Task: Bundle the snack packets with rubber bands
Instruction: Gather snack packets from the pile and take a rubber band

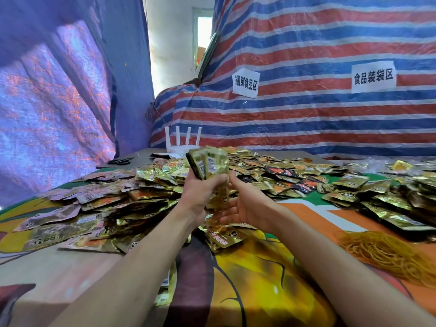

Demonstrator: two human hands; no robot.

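Over yellow-patterned tabletop cloth [259,277], our left hand [200,193] grips stacked gold foil snack packets [210,165]; our right hand [246,205] lies open, fingers relaxed.

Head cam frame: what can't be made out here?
- Head view, packet stack gripped by left hand: count unreadable, the packets overlap and blur.
- Any band on that stack: too small to see, and fingers cover its middle.
- Below it, loose packets by right hand: smeared by motion.
- Far right, rubber band pile: blurred, runs to the right edge.
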